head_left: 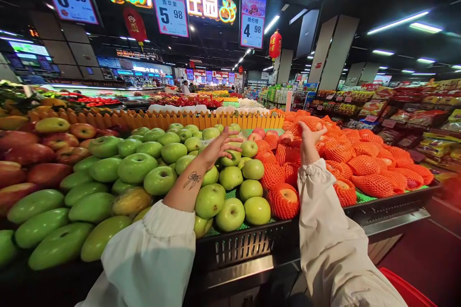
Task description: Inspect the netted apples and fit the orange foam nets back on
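Over a heap of green apples [230, 177], my left hand [221, 147] reaches forward with its fingers spread. It holds nothing; whether a fingertip touches an apple I cannot tell. My right hand [310, 138] is raised above fruit in orange foam nets [367, 165], its thumb and fingers apart and nothing in it. Between the hands lies a netted apple [284, 200] at the front edge of the display. Both arms are in pale long sleeves, the left one pushed up to show the forearm.
Red apples [46, 172] and green mangoes [54, 244] fill the left side. A black slotted tray edge [248, 244] runs along the front, and a yellow picket fence [173, 120] closes the back. Packaged goods [399, 115] stand on shelves at right. Price screens [169, 5] hang overhead.
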A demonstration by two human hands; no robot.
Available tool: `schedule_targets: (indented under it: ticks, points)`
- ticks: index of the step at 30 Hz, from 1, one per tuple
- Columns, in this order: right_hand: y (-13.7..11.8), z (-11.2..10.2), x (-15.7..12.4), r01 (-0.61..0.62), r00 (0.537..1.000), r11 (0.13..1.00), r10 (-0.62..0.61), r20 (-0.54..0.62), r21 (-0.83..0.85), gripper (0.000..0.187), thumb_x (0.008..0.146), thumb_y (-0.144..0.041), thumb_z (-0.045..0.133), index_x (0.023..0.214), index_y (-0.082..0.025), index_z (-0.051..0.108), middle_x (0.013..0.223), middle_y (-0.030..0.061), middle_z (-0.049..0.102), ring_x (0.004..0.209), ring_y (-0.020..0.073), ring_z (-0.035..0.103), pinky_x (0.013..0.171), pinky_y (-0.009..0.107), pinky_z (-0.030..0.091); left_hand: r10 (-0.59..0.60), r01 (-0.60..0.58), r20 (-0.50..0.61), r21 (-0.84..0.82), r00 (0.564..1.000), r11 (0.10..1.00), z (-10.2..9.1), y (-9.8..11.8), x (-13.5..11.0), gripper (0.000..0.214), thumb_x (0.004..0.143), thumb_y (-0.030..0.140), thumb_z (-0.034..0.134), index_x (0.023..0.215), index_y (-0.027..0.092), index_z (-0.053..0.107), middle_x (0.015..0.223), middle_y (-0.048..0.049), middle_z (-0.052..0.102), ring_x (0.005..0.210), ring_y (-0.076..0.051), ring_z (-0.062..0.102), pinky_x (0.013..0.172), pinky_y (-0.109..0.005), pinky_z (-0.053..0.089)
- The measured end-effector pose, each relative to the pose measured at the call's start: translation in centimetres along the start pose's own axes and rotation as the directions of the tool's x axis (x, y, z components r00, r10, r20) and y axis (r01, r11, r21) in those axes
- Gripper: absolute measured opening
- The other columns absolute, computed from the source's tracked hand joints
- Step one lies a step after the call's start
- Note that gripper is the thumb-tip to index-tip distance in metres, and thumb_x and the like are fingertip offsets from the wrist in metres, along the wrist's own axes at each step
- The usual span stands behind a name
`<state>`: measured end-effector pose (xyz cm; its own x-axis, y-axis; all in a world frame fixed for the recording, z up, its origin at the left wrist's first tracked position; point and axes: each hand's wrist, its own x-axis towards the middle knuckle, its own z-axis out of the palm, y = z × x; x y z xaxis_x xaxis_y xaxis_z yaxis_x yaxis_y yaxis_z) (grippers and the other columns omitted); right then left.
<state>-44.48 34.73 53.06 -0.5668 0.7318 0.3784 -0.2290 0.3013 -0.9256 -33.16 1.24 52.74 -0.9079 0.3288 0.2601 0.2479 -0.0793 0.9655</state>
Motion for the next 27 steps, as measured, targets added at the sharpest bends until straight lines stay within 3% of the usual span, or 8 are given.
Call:
schedule_targets:
  ticks: [3, 5, 7, 10, 17, 22, 25, 27]
  points:
    - [1.1, 0.8, -1.0, -0.016, 1.000, 0.989, 0.016, 0.000, -0.146, 0.095, 0.072, -0.036, 0.083, 0.148, -0.017, 0.029, 0.141, 0.0186, 0.037, 0.105, 0.0166, 0.053, 0.098, 0.029, 0.047, 0.003, -0.003, -0.001, -0.003, 1.000, 1.000, 0.0, 0.0, -0.1, 0.080, 0.088, 0.078, 0.045, 0.134, 0.013, 0.053, 0.136, -0.0193, 0.061, 0.093, -0.019, 0.070, 0.055, -0.019, 0.049]
    - [1.6, 1.4, -1.6, 0.129, 0.987, 0.955, -0.099, 0.124, -0.267, 0.090, 0.069, -0.028, 0.083, 0.146, -0.018, 0.037, 0.139, 0.0161, 0.037, 0.107, 0.0189, 0.054, 0.103, 0.029, 0.044, 0.005, -0.005, -0.004, -0.003, 1.000, 1.000, 0.0, 0.0, -0.1, 0.080, 0.088, 0.079, 0.044, 0.132, 0.013, 0.054, 0.136, -0.0195, 0.061, 0.093, -0.019, 0.070, 0.055, -0.019, 0.049]
    - [2.0, 1.8, -1.9, 0.308, 0.940, 0.874, -0.219, 0.262, -0.375, 0.085, 0.069, -0.020, 0.079, 0.146, -0.020, 0.041, 0.138, 0.0145, 0.036, 0.114, 0.0226, 0.053, 0.108, 0.030, 0.040, 0.008, -0.008, -0.005, -0.003, 1.000, 1.000, 0.0, 0.0, -0.1, 0.080, 0.088, 0.080, 0.042, 0.131, 0.013, 0.055, 0.135, -0.0195, 0.061, 0.093, -0.019, 0.070, 0.054, -0.019, 0.048]
    - [2.7, 2.1, -1.9, 0.444, 0.872, 0.730, -0.217, 0.439, -0.520, 0.085, 0.072, -0.016, 0.073, 0.150, -0.024, 0.038, 0.141, 0.0146, 0.035, 0.123, 0.0274, 0.049, 0.110, 0.034, 0.038, 0.010, -0.010, 0.012, 0.006, 1.000, 1.000, -0.1, -0.1, 0.0, 0.082, 0.088, 0.081, 0.040, 0.131, 0.013, 0.056, 0.136, -0.0194, 0.061, 0.093, -0.019, 0.069, 0.054, -0.018, 0.048]
    - [3.1, 2.2, -1.7, 0.380, 0.854, 0.636, 0.038, 0.519, -0.671, 0.090, 0.068, -0.024, 0.081, 0.147, -0.013, 0.039, 0.145, 0.0242, 0.040, 0.129, 0.0374, 0.051, 0.104, 0.042, 0.046, 0.005, -0.006, 0.036, 0.016, 0.999, 1.000, -0.1, -0.3, 0.3, 0.086, 0.085, 0.085, 0.040, 0.129, 0.013, 0.059, 0.134, -0.0194, 0.061, 0.092, -0.019, 0.070, 0.054, -0.018, 0.048]
    - [2.3, 2.0, -2.0, 0.315, 0.894, 0.587, 0.082, 0.441, -0.746, 0.106, 0.063, -0.040, 0.089, 0.152, -0.017, 0.035, 0.152, 0.0250, 0.036, 0.143, 0.0425, 0.035, 0.113, 0.052, 0.038, -0.002, 0.001, 0.029, 0.021, 1.000, 1.000, -0.1, -0.3, 0.3, 0.086, 0.085, 0.084, 0.041, 0.128, 0.012, 0.061, 0.131, -0.0198, 0.063, 0.090, -0.017, 0.070, 0.053, -0.017, 0.047]
    - [2.3, 2.4, -2.0, 0.271, 0.882, 0.621, 0.146, 0.449, -0.736, 0.120, 0.063, -0.060, 0.087, 0.158, -0.017, 0.026, 0.159, 0.0272, 0.028, 0.148, 0.0438, 0.028, 0.116, 0.054, 0.035, -0.015, 0.014, 0.034, 0.027, 0.999, 1.000, -0.1, -0.4, 0.3, 0.084, 0.085, 0.083, 0.044, 0.126, 0.012, 0.061, 0.128, -0.0200, 0.064, 0.089, -0.018, 0.069, 0.053, -0.018, 0.047]
    - [2.3, 2.8, -2.1, 0.245, 0.876, 0.621, 0.187, 0.444, -0.745, 0.131, 0.062, -0.057, 0.089, 0.163, -0.017, 0.015, 0.162, 0.0286, 0.020, 0.151, 0.0452, 0.022, 0.118, 0.057, 0.032, -0.016, 0.014, 0.043, 0.036, 0.999, 0.999, 0.0, -0.5, 0.3, 0.082, 0.085, 0.081, 0.046, 0.126, 0.012, 0.061, 0.127, -0.0198, 0.065, 0.089, -0.018, 0.070, 0.054, -0.018, 0.047]
